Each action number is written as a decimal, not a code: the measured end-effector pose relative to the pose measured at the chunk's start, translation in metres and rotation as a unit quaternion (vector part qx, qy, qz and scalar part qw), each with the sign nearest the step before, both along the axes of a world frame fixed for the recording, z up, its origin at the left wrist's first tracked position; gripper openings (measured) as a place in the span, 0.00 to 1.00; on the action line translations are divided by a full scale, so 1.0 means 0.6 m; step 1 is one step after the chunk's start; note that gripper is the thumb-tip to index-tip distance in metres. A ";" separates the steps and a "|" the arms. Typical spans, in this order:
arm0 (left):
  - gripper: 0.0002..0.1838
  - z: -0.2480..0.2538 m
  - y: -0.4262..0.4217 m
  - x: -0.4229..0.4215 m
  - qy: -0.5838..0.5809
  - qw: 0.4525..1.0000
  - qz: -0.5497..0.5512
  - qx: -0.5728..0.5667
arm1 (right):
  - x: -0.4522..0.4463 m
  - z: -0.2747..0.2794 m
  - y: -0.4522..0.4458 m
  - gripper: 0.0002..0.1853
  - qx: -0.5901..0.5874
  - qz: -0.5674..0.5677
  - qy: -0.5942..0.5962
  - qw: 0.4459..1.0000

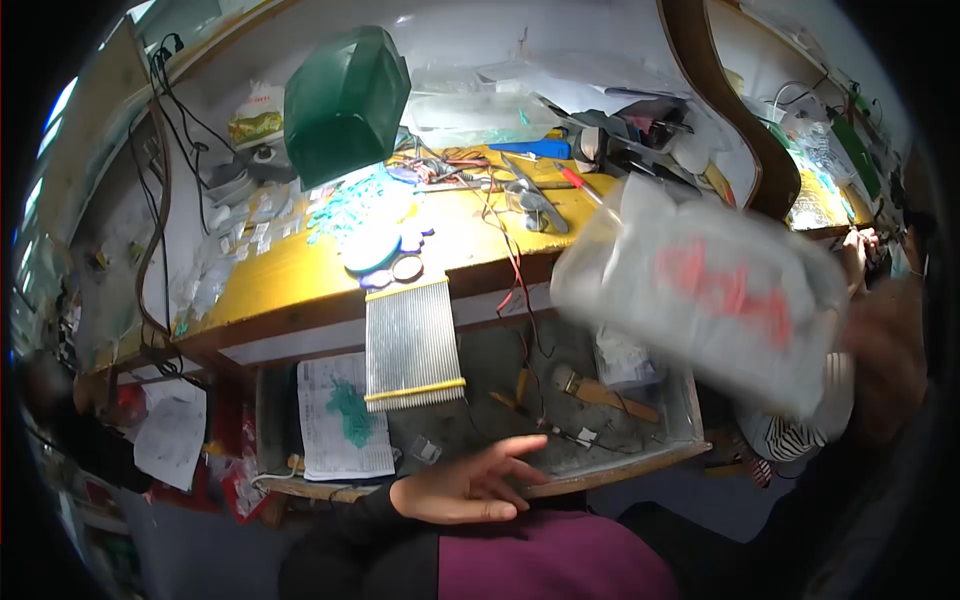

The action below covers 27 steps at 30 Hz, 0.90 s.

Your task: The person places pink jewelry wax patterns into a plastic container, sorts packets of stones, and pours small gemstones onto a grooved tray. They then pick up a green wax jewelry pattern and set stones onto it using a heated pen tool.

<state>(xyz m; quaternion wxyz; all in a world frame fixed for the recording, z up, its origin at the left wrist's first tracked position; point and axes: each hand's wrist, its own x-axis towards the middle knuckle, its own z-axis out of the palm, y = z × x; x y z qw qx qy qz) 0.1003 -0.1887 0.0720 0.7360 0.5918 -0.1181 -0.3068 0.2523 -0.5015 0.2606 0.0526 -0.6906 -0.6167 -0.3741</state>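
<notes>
Aloft before a lamplit workbench (262, 290), a whitish plastic box (620, 290) marked in red script hangs tilted from a worker's right hand (885, 350), which appears clamped on its near end, though blur hides the separate fingers. The box extends from that grip toward the middle of the bench, its long axis sloping down from upper left to lower right, so the right hand is plainly the nearer. The left hand (475, 485) is bare of any load, its fingers loosely spread and thumb apart, at the front edge of the open drawer (480, 420) and well apart from the box, below and to its left. Between the hands' two sides, a comb-like metal rack (412, 345) with yellow end bars slopes from the bench edge over the drawer, where a sheet of paper (318, 440) bears a heap of small green pieces (350, 412). More teal pieces (350, 200) lie under the light on the yellow benchtop, beneath a dark green hood (345, 105), with pliers-like tools, a blue-handled tool (535, 148) and tangled wires to their right. At far right, a co-worker's hands (860, 245) show beside a second lit work area.
</notes>
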 end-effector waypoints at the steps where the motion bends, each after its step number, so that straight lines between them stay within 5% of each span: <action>1: 0.39 -0.005 0.006 -0.002 0.010 0.999 -0.006 0.052 | 0.010 0.018 0.014 0.05 0.001 -0.044 0.026 0.999; 3: 0.37 -0.010 0.017 -0.008 -0.001 0.991 0.018 0.130 | 0.084 0.053 0.040 0.05 -0.001 -0.025 -0.019 1.000; 10: 0.33 -0.031 0.076 -0.038 -0.024 0.982 0.151 0.111 | 0.253 0.099 0.274 0.05 0.136 0.061 -0.202 0.968; 12: 0.28 -0.037 0.089 -0.047 -0.021 0.979 0.166 0.114 | 0.301 0.080 0.339 0.06 0.105 -0.027 -0.179 0.978; 21: 0.23 -0.068 0.117 -0.075 0.069 0.966 0.237 0.074 | 0.356 -0.002 0.548 0.07 0.051 -0.111 -0.117 0.986; 27: 0.22 -0.088 0.124 -0.087 0.087 0.961 0.249 0.079 | 0.386 -0.045 0.595 0.03 0.058 -0.079 -0.070 0.993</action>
